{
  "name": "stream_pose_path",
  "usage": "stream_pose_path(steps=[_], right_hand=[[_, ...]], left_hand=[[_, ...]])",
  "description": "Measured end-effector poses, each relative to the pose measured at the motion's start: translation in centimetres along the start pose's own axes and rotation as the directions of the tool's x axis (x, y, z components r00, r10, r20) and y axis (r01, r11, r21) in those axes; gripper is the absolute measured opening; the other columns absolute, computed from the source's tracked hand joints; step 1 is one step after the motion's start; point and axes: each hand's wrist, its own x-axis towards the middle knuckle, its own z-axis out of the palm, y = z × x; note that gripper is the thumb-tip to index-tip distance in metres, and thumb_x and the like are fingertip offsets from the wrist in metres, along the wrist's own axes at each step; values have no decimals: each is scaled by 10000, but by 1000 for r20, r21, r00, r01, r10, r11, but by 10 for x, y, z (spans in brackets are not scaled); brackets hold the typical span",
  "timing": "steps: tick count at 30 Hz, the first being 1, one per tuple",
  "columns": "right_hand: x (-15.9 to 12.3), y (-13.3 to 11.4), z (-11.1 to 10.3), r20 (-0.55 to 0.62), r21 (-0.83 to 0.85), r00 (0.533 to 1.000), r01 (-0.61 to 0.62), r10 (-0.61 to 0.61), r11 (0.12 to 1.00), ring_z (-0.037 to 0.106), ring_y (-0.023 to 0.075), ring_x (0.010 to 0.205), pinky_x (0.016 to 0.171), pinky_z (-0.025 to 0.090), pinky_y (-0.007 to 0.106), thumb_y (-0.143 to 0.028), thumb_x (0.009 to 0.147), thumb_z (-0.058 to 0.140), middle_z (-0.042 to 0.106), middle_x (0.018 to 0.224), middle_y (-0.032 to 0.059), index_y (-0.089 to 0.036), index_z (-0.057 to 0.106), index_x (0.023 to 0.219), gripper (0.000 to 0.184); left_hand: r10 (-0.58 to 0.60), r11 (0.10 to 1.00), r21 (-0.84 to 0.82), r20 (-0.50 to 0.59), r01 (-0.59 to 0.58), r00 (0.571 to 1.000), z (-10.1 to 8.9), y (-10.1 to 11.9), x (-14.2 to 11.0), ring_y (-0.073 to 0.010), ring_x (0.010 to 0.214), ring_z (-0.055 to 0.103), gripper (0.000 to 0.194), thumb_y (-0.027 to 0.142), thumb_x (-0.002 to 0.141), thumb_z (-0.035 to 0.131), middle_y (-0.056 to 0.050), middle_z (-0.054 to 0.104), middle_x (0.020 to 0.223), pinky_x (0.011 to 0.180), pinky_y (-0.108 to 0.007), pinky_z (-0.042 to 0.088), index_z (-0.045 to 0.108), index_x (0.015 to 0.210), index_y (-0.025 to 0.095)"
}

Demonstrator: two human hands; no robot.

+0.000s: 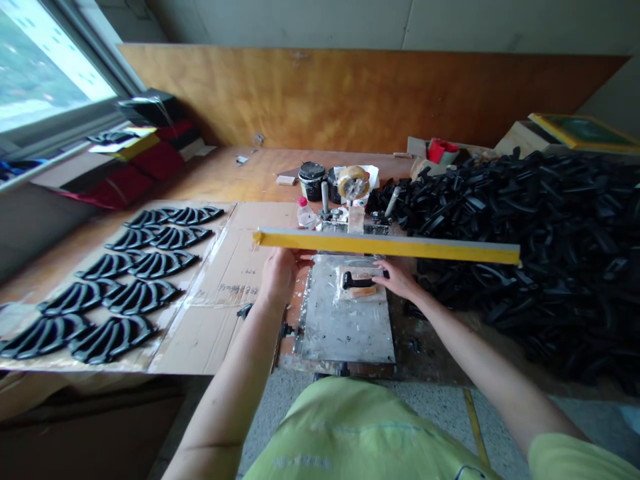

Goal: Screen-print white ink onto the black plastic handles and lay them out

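Observation:
A small black curved plastic handle (358,281) lies on a light block (345,292) fixed to a grey metal plate (347,333). My right hand (396,277) reaches in from the right, its fingers closed at the handle's right end. Above the plate, a long yellow-edged frame (390,247) is raised and seen edge-on. Against the left part of its lower edge is my left hand (281,272), fingers curled behind the frame and partly hidden; it appears to hold the frame up.
Rows of black handles (150,263) lie on cardboard (220,287) at left. A large heap of black handles (525,233) fills the right. Behind the frame stand a paint tub (312,180), a tape roll (353,183) and a red-capped bottle (305,212).

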Motion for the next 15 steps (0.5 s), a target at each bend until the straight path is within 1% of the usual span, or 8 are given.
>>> stream_pose_path(steps=[2, 4, 7, 9, 11, 13, 14, 15], right_hand=[[-9, -17, 18, 87, -18, 988, 131, -129, 991, 576, 201, 998, 905, 433, 359, -224, 785, 677, 658, 1031, 47, -224, 648, 1054, 271], [-17, -39, 28, 55, -48, 988, 147, -145, 988, 561, 197, 990, 902, 428, 354, -201, 818, 649, 648, 997, 50, -211, 664, 977, 160], [-37, -81, 37, -32, -58, 974, 224, -226, 973, 554, 197, 967, 884, 435, 337, -232, 868, 605, 642, 928, 61, -195, 673, 944, 108], [-49, -101, 42, 36, -28, 922, 385, -384, 922, 566, 189, 962, 885, 437, 321, -272, 895, 576, 654, 920, 53, -214, 681, 967, 140], [-54, -103, 39, 133, -14, 917, 382, -377, 924, 594, 158, 914, 852, 451, 279, -308, 909, 558, 677, 915, 21, -254, 691, 956, 151], [-48, -79, 27, 137, -80, 976, 182, -170, 980, 621, 148, 872, 801, 463, 261, -294, 923, 528, 696, 935, 21, -252, 695, 933, 172], [-42, -59, 18, 93, -141, 996, 16, -3, 990, 634, 154, 867, 783, 467, 263, -267, 927, 511, 703, 950, 38, -236, 694, 920, 186], [-35, -36, 10, 48, -179, 994, -83, 93, 980, 643, 188, 892, 781, 470, 296, -225, 927, 488, 701, 979, 94, -191, 688, 940, 203]], left_hand=[[-54, 999, -13, -54, 53, 997, 3, -16, -7, -148, 819, 644, 523, 580, 859, 453, -83, 676, 1020, 598, -212, 484, 527, 1194, 185], [-244, 970, -15, -18, 244, 970, 5, -43, -27, -160, 821, 651, 552, 598, 845, 480, -105, 681, 1056, 585, -224, 488, 513, 1212, 187], [-579, 813, 17, 116, 582, 807, 7, -88, -66, -224, 907, 665, 575, 625, 811, 524, -150, 666, 1145, 597, -278, 518, 542, 1167, 173], [-656, 752, 3, 105, 660, 747, -2, -110, -85, -247, 933, 667, 523, 626, 799, 535, -154, 681, 1104, 618, -293, 525, 593, 1026, 159], [-654, 756, 13, 14, 654, 756, -28, -122, -93, -238, 860, 678, 476, 614, 779, 552, -136, 708, 981, 596, -279, 509, 607, 892, 154], [-602, 783, 93, -140, 615, 786, -74, -128, -91, -220, 759, 677, 459, 605, 766, 548, -108, 718, 886, 551, -267, 483, 611, 858, 160], [-558, 785, 145, -257, 602, 789, -103, -130, -89, -216, 720, 670, 462, 612, 765, 526, -98, 718, 835, 538, -271, 478, 608, 830, 162], [-496, 782, 195, -380, 591, 781, -133, -132, -87, -210, 690, 664, 443, 596, 775, 501, -88, 714, 788, 529, -270, 475, 599, 796, 165]])
